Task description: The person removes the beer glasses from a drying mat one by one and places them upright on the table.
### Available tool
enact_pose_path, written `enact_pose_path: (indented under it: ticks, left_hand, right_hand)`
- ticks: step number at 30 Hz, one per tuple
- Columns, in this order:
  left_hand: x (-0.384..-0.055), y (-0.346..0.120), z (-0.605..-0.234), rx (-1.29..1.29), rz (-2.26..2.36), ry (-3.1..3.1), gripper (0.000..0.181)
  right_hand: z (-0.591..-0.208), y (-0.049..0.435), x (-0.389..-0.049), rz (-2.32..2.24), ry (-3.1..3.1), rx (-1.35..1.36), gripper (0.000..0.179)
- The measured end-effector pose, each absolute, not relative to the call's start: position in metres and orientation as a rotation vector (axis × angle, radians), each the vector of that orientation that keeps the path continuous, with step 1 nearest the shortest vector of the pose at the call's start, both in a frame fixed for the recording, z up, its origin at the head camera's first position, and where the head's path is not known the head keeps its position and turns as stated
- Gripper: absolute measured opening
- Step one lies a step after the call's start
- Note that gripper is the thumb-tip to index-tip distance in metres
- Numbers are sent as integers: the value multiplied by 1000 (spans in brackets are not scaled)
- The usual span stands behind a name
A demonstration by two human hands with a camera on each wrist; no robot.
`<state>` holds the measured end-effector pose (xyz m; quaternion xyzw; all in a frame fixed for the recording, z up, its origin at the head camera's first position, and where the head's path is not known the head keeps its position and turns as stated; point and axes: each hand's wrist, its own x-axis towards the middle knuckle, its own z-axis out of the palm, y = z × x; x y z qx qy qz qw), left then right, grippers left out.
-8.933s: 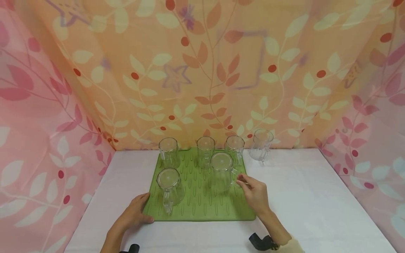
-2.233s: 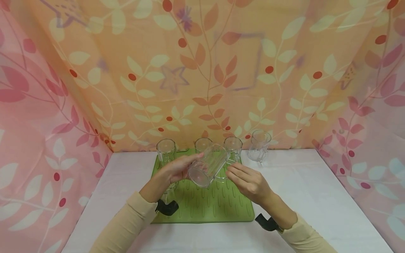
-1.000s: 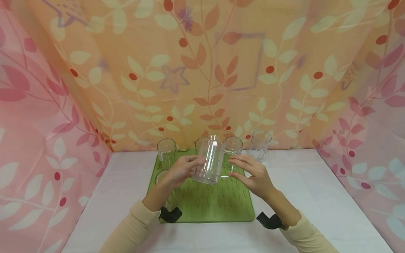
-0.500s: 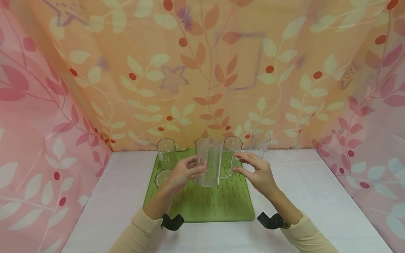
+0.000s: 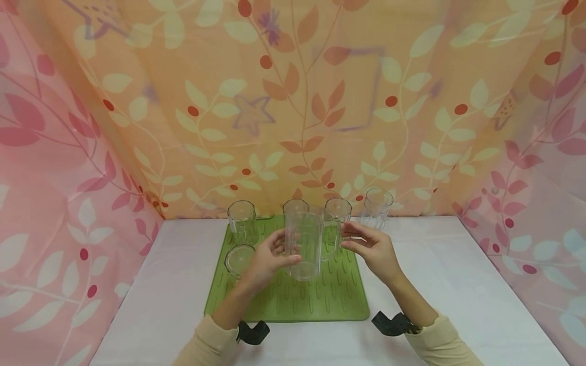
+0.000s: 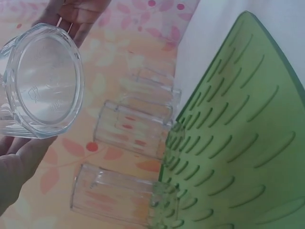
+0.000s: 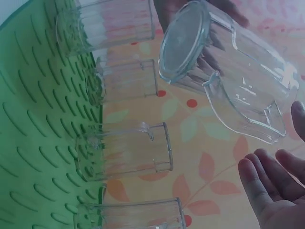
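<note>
A clear glass mug (image 5: 308, 249) is raised above the green ribbed mat (image 5: 316, 302), nearly upright, its base down and its handle to the right. My left hand (image 5: 269, 258) grips its body, thumb in front and fingers behind. My right hand (image 5: 373, 249) is beside the handle, thumb and fingers apart. In the right wrist view a small gap separates those fingers (image 7: 257, 176) from the handle. The mug's round base (image 6: 49, 78) faces the left wrist camera. Another glass mug (image 5: 239, 260) stands on the mat, partly behind my left hand.
Along the mat's back edge are three glass mugs, at left (image 5: 241, 223), middle (image 5: 295, 206) and right (image 5: 338, 207). One more glass mug (image 5: 378, 201) stands on the white tabletop (image 5: 448, 284) at back right. Patterned cloth (image 5: 274, 127) encloses the back and sides.
The mug has gone from the mat, right hand on its handle, into the left hand's grip. Its tilt has straightened and it has come slightly lower. The right fingers have come off the handle.
</note>
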<state>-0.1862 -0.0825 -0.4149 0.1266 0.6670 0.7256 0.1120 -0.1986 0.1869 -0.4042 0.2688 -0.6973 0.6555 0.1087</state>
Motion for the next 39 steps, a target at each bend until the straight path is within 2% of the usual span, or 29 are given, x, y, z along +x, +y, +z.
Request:
enact_pose_path:
  ticks: [9,19,39]
  left_hand:
    - [-182,-82,-425,507,2167,1952,86]
    - [-179,-81,-431,597,2161,1955,86]
    - [-178,-79,-431,634,2131,2004,82]
  right_hand:
    - [-406,189,-201,2055,-2193,740,45]
    - [-405,190,-201,2122,-2214,887,42]
    - [-404,193,-201,2084,-2271,867,38]
